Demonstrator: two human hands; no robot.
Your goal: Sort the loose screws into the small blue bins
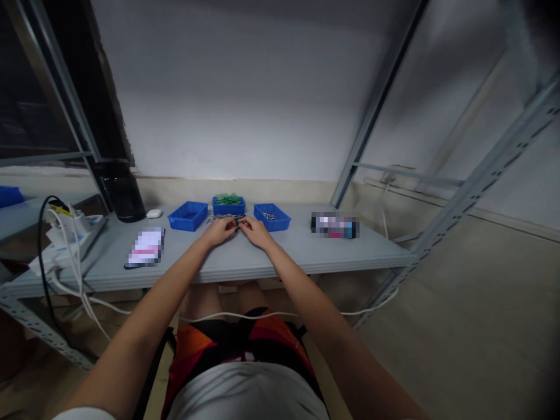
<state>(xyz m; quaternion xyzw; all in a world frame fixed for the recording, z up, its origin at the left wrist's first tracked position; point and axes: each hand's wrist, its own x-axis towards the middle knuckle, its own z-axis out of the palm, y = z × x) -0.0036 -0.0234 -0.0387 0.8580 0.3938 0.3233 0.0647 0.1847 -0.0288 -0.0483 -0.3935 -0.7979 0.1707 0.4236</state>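
My left hand (222, 230) and my right hand (254, 231) meet over the grey tabletop, fingers bent and pinched together. Between the fingertips is a small dark piece, too tiny to name. Just behind the hands lies a row of small silvery metal pieces (214, 218), partly covered by my fingers. A blue tray (228, 208) with green pieces (228, 199) stands behind them. To the right, another blue tray (280, 223) holds a few small metal pieces (268, 216). On the left, a third blue tray (188, 223) shows a bare bottom.
A phone (146, 247) lies at the left, near a white earbud case (154, 213) and a black bottle (123, 192). A power strip (70, 242) with cables fills the left end. Another blurred-out device (335, 225) is at the right. Metal shelf posts (380, 99) frame the table.
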